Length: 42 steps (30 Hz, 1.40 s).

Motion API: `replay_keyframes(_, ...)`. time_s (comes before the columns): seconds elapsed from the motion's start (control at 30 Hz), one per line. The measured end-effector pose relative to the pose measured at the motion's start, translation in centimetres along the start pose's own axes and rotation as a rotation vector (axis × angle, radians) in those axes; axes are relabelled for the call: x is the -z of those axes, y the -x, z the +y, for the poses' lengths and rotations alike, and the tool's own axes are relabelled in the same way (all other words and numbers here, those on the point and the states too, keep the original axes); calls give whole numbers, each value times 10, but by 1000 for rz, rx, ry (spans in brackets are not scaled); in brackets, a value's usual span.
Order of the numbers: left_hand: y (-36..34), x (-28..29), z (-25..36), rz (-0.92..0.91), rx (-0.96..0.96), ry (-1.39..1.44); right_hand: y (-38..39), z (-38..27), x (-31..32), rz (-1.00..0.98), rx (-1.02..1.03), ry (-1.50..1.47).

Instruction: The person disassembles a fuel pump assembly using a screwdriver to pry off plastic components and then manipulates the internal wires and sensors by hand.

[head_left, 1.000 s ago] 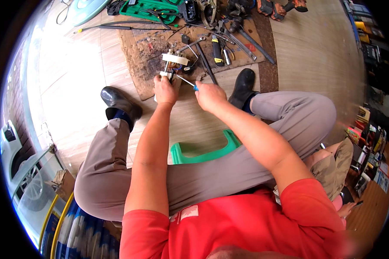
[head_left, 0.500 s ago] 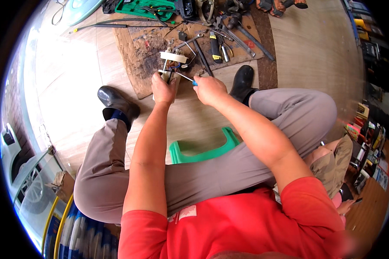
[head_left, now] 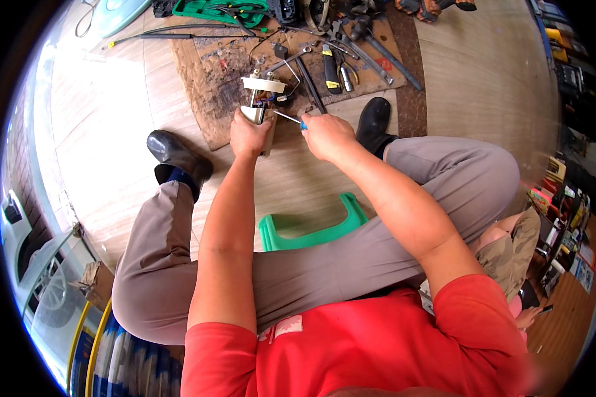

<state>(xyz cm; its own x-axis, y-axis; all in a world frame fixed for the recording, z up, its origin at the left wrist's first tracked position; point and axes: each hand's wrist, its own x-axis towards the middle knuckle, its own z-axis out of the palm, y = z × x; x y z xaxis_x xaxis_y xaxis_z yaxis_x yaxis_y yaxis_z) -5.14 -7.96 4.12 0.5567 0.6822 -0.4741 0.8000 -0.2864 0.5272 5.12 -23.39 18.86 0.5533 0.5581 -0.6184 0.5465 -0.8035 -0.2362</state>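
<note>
My left hand (head_left: 248,134) is wrapped round the pale lower body of a fuel pump module. The module's round white flange (head_left: 263,85) points away from me, with metal rods and coloured wires between flange and body. My right hand (head_left: 328,134) grips a screwdriver (head_left: 287,117) by its blue handle, mostly hidden in the fingers. Its thin shaft points left to the module's body, close to my left fingers; whether the tip touches, I cannot tell.
A stained cardboard sheet (head_left: 208,86) lies ahead, bearing a black-and-yellow utility knife (head_left: 330,69), pliers (head_left: 349,76), a hammer (head_left: 384,53) and wrenches. Beyond is a green tool case (head_left: 218,9). A green stool (head_left: 311,241) is below me. Another person's hand (head_left: 528,317) shows at right.
The screwdriver and my right hand have shifted slightly right, while the module stays in my left hand with a little more of its body showing. The view has moved slightly.
</note>
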Motion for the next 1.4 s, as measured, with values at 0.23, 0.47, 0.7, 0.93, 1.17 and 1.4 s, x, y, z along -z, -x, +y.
replay_keyframes(0.23, 20, 7, 25, 31, 52, -71, 3, -3, -22, 14, -91, -95)
replay_keyframes(0.47, 23, -4, 27, 108, 67, -82, -3, 10, -47, 38, -113, -346)
replay_keyframes(0.7, 32, -9, 33, 160, 113, -118, -12, 14, -74, 4, -174, -630)
replay_keyframes(0.93, 31, -2, 30, 52, -117, -283, -14, 42, -21, -163, -110, -133)
replay_keyframes(1.17, 24, -2, 17, -30, -219, -259, -2, 28, 28, -155, 99, -61)
replay_keyframes(1.4, -14, -18, -34, -180, -186, 21, 1, 17, -4, -95, 106, -59)
